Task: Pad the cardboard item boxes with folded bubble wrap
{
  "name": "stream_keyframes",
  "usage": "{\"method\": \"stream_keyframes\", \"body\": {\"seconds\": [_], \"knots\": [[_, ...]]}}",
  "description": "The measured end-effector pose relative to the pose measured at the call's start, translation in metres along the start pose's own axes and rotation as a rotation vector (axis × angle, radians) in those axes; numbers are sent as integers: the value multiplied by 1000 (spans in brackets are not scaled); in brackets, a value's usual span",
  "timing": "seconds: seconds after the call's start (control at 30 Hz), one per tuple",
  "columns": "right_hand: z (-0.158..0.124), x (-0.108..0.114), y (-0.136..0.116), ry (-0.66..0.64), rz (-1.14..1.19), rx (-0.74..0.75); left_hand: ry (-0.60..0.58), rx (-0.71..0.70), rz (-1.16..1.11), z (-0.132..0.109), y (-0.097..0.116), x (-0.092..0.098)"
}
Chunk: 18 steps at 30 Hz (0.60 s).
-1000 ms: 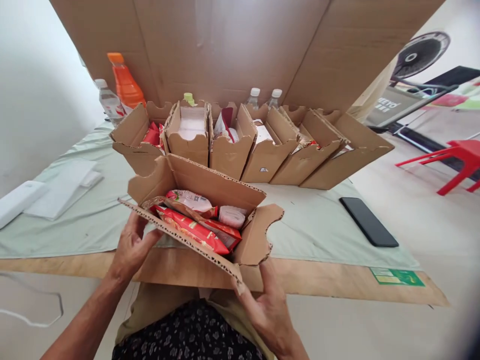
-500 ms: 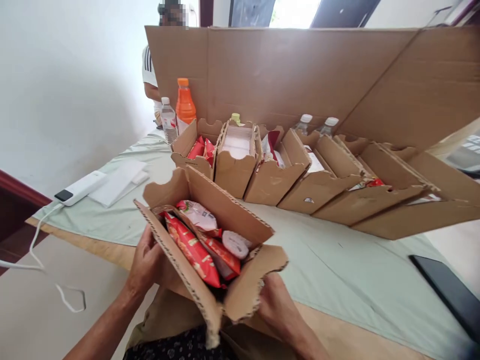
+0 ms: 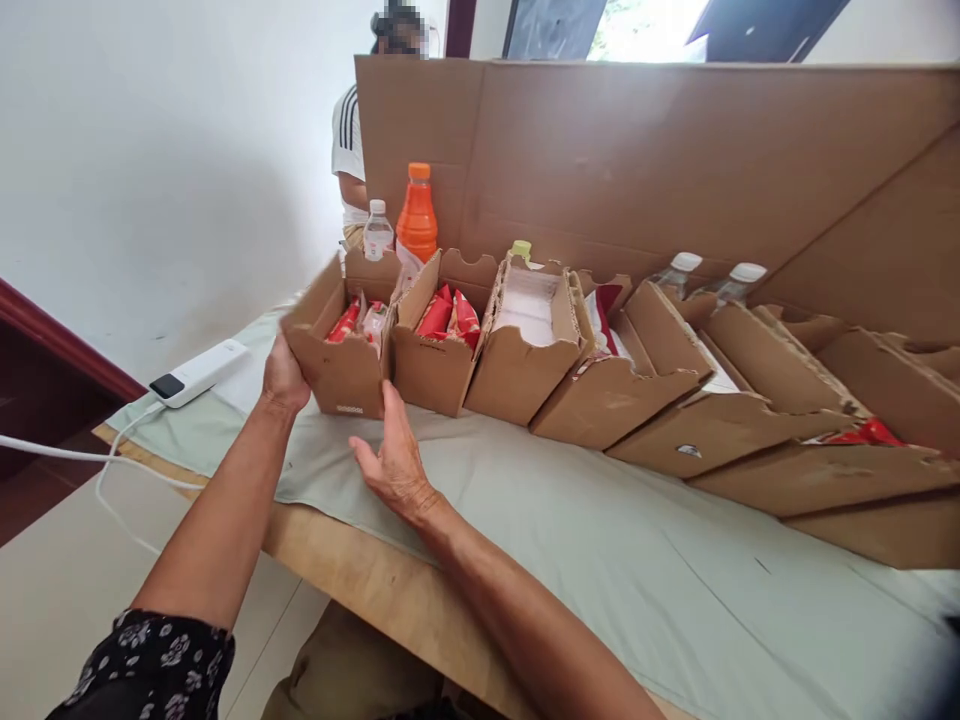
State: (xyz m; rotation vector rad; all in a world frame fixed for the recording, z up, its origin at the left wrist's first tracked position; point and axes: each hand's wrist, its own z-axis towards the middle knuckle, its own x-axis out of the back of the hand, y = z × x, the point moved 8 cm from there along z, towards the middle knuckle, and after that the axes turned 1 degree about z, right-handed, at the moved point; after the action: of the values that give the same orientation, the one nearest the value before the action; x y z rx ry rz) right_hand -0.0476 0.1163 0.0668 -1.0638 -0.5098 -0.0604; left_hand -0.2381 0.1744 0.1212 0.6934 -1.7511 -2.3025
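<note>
An open cardboard box (image 3: 337, 375) with red snack packets (image 3: 346, 320) inside stands at the left end of a row of similar boxes. My left hand (image 3: 285, 378) grips its left side, and the fingers are partly hidden behind the cardboard. My right hand (image 3: 394, 460) is by the box's front right corner, fingers spread and holding nothing; a fingertip reaches the gap beside the neighbouring box (image 3: 429, 375), which also has red packets in it.
Further right, more cardboard boxes (image 3: 521, 375) line the green cloth (image 3: 525, 510). Behind them stand an orange bottle (image 3: 418, 215), a clear bottle (image 3: 378, 235) and a tall cardboard panel (image 3: 637, 160). A white power bank (image 3: 202, 370) with a cable lies left. A person (image 3: 349, 150) is beyond the panel.
The box with red packets has gone from in front of me to the row's left end. My right hand has let go of it. The view has shifted left.
</note>
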Motion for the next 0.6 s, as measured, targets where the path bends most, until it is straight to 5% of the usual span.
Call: {"method": "stream_keyframes", "body": {"seconds": [0.27,0.6], "knots": [[-19,6,46,-113,-82,-34,-121,-71,342,-48,-31,19],[-23,2,42,-121,-163,-26,-101,-45,530,-4,-69,4]]}}
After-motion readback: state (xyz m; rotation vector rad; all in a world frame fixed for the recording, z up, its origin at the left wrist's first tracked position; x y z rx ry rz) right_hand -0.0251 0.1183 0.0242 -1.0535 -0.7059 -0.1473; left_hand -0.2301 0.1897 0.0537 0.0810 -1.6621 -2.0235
